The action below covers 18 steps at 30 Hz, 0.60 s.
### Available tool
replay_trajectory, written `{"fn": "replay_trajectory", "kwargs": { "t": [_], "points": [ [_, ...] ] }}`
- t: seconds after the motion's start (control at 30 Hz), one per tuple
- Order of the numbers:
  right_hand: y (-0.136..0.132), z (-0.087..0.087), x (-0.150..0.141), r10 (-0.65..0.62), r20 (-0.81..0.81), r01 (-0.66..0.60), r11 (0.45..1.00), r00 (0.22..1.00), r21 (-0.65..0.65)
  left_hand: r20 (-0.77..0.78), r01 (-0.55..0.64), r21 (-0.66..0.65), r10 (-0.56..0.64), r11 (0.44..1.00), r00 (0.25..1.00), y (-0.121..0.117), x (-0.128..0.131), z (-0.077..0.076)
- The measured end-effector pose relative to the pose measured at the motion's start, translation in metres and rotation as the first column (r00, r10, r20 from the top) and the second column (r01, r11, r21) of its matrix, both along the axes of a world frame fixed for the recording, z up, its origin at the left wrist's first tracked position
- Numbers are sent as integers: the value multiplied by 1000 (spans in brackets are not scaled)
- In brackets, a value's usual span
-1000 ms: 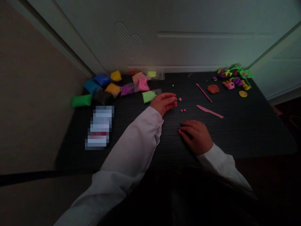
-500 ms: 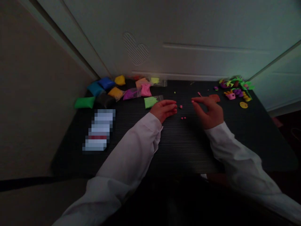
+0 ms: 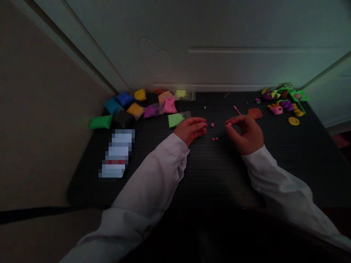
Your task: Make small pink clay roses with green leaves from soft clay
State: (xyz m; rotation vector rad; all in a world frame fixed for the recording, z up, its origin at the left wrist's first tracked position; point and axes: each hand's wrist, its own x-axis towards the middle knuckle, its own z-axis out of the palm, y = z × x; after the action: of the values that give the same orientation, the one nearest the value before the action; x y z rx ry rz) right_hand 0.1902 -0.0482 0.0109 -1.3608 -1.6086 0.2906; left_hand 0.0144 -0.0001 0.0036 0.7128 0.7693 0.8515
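Between the thumb and fingers of my right hand (image 3: 245, 134) is a small pink clay ball (image 3: 229, 124), held just above the table. My left hand (image 3: 189, 130) is closed, its thumb and fingertips drawn together; whatever they hold, if anything, is too small to make out. A pink clay lump (image 3: 212, 125) lies on the dark table (image 3: 208, 171) between my hands, close to the left fingertips. Two tinier pink clay balls (image 3: 215, 138) rest side by side a little nearer to me.
Bags of coloured clay (image 3: 134, 109) spread over the back left, a light green packet (image 3: 175, 119) beside my left hand. A phone (image 3: 117, 153) lies at left. Behind my right hand are a pink stick tool (image 3: 237, 110), a reddish flat piece (image 3: 255, 113) and finished clay figures (image 3: 285, 100).
My right hand has lowered slightly, and the pink ball in its pinch now shows more clearly. My left hand stays nearly in place. The view has shifted a little.
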Motion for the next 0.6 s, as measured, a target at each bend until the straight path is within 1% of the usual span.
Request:
{"fn": "replay_trajectory", "kwargs": {
  "t": [0.13,0.27,0.4,0.53,0.6],
  "points": [
    [-1,-2,-2,33,-130,-35,999,991,-15,5,-14,5,14,1000,1000,0,1,-1],
    [-3,1,-2,69,-219,-79,996,973,-39,-2,-22,21,22,1000,1000,-1,1,-2],
    [-5,8,-1,73,-190,-90,992,979,-84,-9,-23,33,23,999,1000,-2,1,-2],
    [-4,9,0,10,-148,-16,999,989,-38,-7,-28,38,28,999,1000,-3,1,-1],
    [-4,8,1,-6,-144,0,999,990,-46,-5,-32,39,32,999,999,-3,1,-1]
  ]
}}
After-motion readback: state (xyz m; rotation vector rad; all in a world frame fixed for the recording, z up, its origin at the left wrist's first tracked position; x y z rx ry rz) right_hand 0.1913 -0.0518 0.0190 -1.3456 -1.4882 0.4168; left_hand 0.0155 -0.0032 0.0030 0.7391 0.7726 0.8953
